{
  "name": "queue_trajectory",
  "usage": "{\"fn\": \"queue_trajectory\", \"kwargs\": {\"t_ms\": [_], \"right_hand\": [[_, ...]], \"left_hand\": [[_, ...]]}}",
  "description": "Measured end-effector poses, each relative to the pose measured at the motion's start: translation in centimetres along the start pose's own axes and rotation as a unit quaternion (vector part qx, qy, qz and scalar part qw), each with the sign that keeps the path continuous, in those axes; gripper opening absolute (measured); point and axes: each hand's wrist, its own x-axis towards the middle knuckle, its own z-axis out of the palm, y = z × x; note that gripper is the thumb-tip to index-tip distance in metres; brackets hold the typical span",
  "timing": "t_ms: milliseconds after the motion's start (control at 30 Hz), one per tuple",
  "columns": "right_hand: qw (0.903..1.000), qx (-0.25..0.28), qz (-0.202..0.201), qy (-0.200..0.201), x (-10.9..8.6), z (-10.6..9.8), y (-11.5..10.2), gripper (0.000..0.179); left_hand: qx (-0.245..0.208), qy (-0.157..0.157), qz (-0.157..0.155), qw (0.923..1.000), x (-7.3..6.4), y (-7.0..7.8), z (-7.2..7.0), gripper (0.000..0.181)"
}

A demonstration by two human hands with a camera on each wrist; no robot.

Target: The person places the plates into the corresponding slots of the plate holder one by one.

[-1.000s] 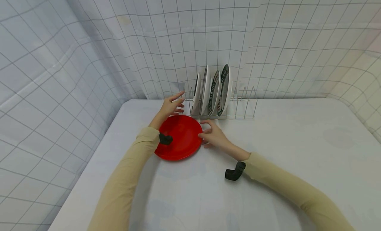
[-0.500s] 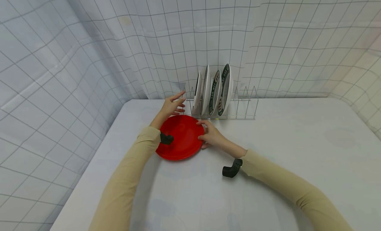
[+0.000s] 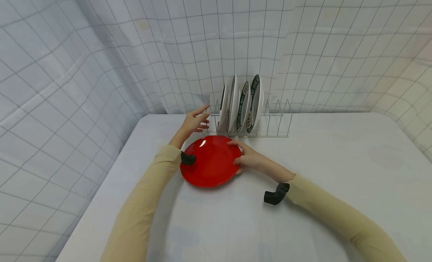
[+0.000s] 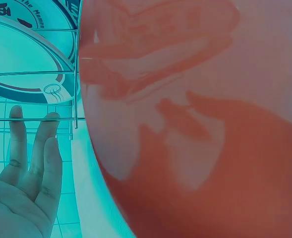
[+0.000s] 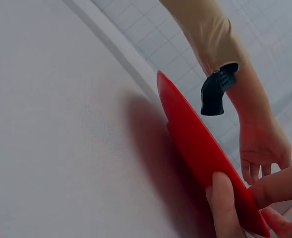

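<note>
A round red plate (image 3: 210, 164) is gripped at its right rim by my right hand (image 3: 250, 157). In the right wrist view the plate (image 5: 200, 144) stands tilted over its shadow on the table, pinched between thumb and fingers. My left hand (image 3: 194, 123) is at the left end of the wire dish rack (image 3: 275, 136), palm facing the rack and fingers loosely extended. From the left wrist view, the fingertips of that hand (image 4: 29, 183) lie right at the rack's wires, with the red plate (image 4: 255, 59) filling the right side. Nothing is in the left hand.
Several white plates with dark lettered rims, such as the rightmost plate (image 3: 255, 104), stand upright in the left and middle slots of the rack. Slots with bare wires are to their right. Gridded white cloth (image 3: 189, 36) hangs behind and beside the white table (image 3: 324, 157).
My right hand has closed on the red plate's rim. The plate has shifted right and slightly toward me, and its surface now catches a bright glint. The left hand has stayed nearly still.
</note>
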Motion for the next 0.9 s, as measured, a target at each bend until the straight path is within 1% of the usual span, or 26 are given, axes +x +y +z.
{"fn": "queue_trajectory", "kwargs": {"t_ms": [167,233,300,467,567,667,733,833,900], "right_hand": [[0.9983,0.039,0.023,-0.037,-1.1,-0.6,0.3,0.068],[0.9975,0.044,0.027,-0.047,-1.5,-0.8,0.4,0.066],[0.9977,0.034,0.028,-0.051,-1.8,-1.1,0.5,0.064],[0.9983,-0.034,-0.001,-0.048,-2.5,-2.2,0.7,0.054],[0.9971,-0.053,-0.025,-0.049,-3.0,-2.7,0.8,0.052],[0.9967,-0.043,-0.043,-0.054,-3.5,-3.0,0.8,0.056],[0.9969,-0.028,-0.046,-0.058,-3.8,-3.0,0.8,0.059],[0.9971,-0.006,-0.046,-0.06,-4.5,-2.9,0.6,0.061],[0.9974,0.004,-0.046,-0.055,-4.9,-2.9,0.5,0.061]], "left_hand": [[-0.002,-0.003,-0.003,1.0,-0.2,-0.2,0.1,0.049],[-0.002,-0.002,-0.003,1.0,-0.1,-0.2,0.1,0.049],[-0.004,0.001,-0.005,1.0,-0.1,-0.2,0.1,0.048],[0.0,0.005,-0.002,1.0,0.4,0.0,0.1,0.048],[0.006,0.003,-0.003,1.0,0.5,0.2,0.2,0.048],[0.002,0.003,-0.005,1.0,0.4,0.3,0.2,0.048],[-0.006,-0.003,-0.012,0.9999,-0.2,0.9,0.2,0.048],[-0.008,-0.002,-0.01,0.9999,-0.3,0.8,0.1,0.048],[-0.004,-0.002,-0.01,0.9999,-0.3,0.6,0.1,0.049]]}}
